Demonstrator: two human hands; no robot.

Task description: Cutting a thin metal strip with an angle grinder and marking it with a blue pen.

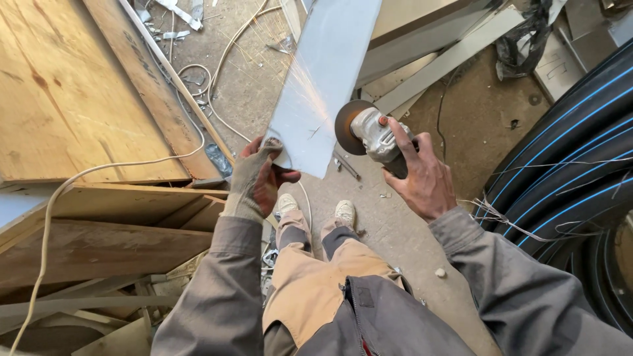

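- Right hand (422, 173) is wrapping tightly around the grey body of an angle grinder (377, 135), just right of the frame's centre, with the forefinger stretching forward along the housing.
- Grinder's round disc (345, 126) is meeting the right edge of a long grey metal sheet (323, 79), and pale sparks are streaking across the sheet toward the upper left.
- Left hand (260, 178), partly covered by a worn fingerless glove, is gripping the sheet's lower left corner, fingers curling over the edge, slightly left of centre.
- Metal sheet is running from the top centre of the frame down to the middle, tilting above the ground.
- Pale shoes (315, 208) and tan trousers are showing below the sheet on a dusty concrete floor (475, 118).
- Plywood boards (72, 92) are filling the left side, with a white cable (119, 166) looping across them.
- Black pipes with blue stripes (573, 151) are lying coiled at the right edge.
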